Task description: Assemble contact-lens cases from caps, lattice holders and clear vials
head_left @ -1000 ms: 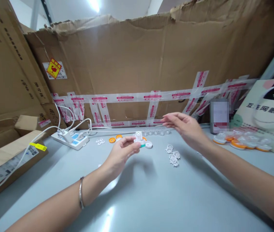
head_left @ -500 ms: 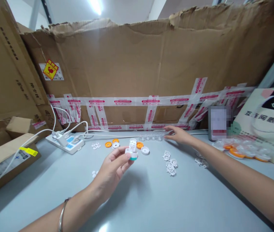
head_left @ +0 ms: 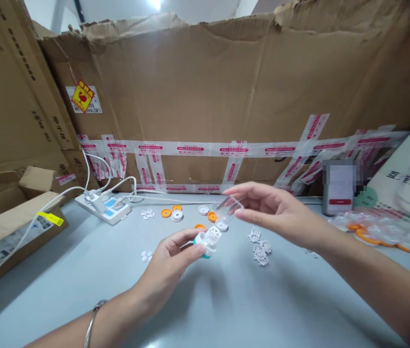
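My left hand (head_left: pixel 176 256) pinches a white-and-teal round cap (head_left: pixel 203 244) between thumb and fingers. From the cap a white perforated lens basket (head_left: pixel 213 234) sticks up, tilted to the right. My right hand (head_left: pixel 273 210) grips a clear plastic cup (head_left: pixel 229 208) by one end, above and to the right of the cap and apart from it. Behind them lie orange rings (head_left: pixel 166 213) and white round caps (head_left: pixel 177 215). Several loose white perforated baskets (head_left: pixel 261 253) are on the table below my right hand.
Small white discs (head_left: pixel 147 213) lie on the left of the grey table (head_left: pixel 125 270). A power strip (head_left: pixel 112 212) with cables stands by an open carton (head_left: pixel 16 217). At right are a phone (head_left: pixel 338 186) and clear-and-orange assembled pieces (head_left: pixel 378 234). A large cardboard box (head_left: pixel 197 87) walls the back.
My right hand has come from the row of clear cups at the back toward my left hand, now with a clear cup. The cap and basket have tilted to the right.
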A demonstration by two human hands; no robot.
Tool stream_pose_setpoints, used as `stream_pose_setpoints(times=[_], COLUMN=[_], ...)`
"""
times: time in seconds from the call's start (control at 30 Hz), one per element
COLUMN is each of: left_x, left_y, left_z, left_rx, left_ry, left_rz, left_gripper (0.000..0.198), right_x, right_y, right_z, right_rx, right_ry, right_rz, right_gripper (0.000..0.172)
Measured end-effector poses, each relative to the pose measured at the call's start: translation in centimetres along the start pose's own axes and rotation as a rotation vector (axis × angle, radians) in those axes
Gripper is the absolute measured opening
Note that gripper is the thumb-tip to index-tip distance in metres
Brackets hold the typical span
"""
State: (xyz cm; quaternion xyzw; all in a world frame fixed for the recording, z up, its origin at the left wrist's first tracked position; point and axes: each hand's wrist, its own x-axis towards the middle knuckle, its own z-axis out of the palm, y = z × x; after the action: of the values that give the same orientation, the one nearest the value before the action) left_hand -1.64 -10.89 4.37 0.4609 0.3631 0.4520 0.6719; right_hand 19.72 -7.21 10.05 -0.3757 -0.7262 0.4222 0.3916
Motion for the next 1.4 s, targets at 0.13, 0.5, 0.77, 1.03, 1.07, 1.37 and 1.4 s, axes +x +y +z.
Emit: stream_pose_setpoints(times=[0.13,0.5,0.77,1.03,1.07,1.37,1.4], left_x=[0.0,0.1,0.2,0.1,0.1,-0.1,-0.2], left_y=[-0.4,-0.7,-0.9,-0.7,-0.7,-0.1,0.0], left_z=[-0.1,-0.5,-0.6,-0.6,-0.6,-0.5,-0.5], left_rx=[0.028,0.081,0.047,0.101,0.114,0.186,0.193], left_ry=[-0.014,-0.049,-0.029,-0.03,-0.032,-0.021,-0.013], left_rz=[0.021,0.069,0.081,0.109,0.112,0.126,0.128], left_gripper=[0.027,0.026,0.028,0.024,0.025,0.025,0.025], right_x=[-0.8,-1.0,-1.2,-1.2,-1.2,-1.5,-1.5], right_y=[-0.2,-0.2,-0.5,-0.5,-0.5,-0.2,-0.1], right_z=[1.3,1.4,2.0,2.2,2.2,2.2,2.3], right_rx=[0.018,-0.068,-0.079,-0.07,-0.075,-0.127,-0.147], right_ry=[-0.125,-0.225,-0.24,-0.247,-0.252,-0.254,-0.237], right_rz=[0.016,-0.013,-0.035,-0.034,-0.039,-0.135,-0.151], right_gripper=[0.029,0.024,0.022,0.021,0.02,0.019,0.018])
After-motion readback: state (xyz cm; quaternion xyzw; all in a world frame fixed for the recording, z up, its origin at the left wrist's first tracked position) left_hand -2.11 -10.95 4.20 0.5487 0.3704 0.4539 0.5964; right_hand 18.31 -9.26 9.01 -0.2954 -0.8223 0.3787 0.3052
